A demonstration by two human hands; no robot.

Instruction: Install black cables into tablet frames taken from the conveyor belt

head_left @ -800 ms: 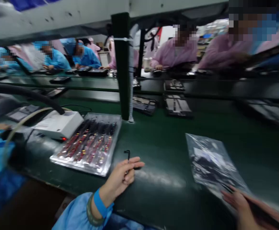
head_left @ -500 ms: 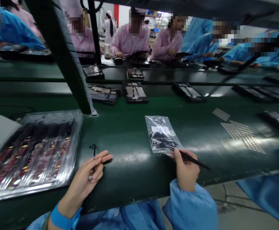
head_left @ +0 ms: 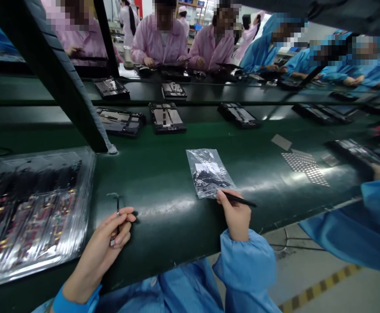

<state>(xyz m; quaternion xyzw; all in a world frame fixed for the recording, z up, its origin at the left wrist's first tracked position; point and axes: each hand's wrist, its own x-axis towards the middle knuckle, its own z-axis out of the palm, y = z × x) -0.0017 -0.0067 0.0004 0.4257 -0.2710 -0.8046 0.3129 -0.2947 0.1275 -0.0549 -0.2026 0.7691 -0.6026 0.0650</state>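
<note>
Between the thumb and fingers of my left hand point(head_left: 113, 234) is a thin dark flex cable point(head_left: 118, 203), its bent end sticking up past the fingertips. My right hand point(head_left: 235, 213) grips black tweezers point(head_left: 242, 200) like a pen. Their tips point into the near edge of a clear zip bag point(head_left: 206, 161) that lies flat on the green bench and has small dark parts and a white label inside. Whether the tips pinch anything in the bag I cannot tell.
Left of my left hand is a clear plastic tray point(head_left: 90, 182) of small circuit parts. Sheets of round stickers point(head_left: 304, 163) lie to the right. Opened devices point(head_left: 167, 118) line the far side. A slanted post point(head_left: 69, 100) rises at left; a co-worker's sleeve point(head_left: 379, 200) is at right.
The view has swung slightly to the right, so things appear shifted left. My left fingers have closed more around the flex cable. My right hand stays with the tweezers at the bag's edge.
</note>
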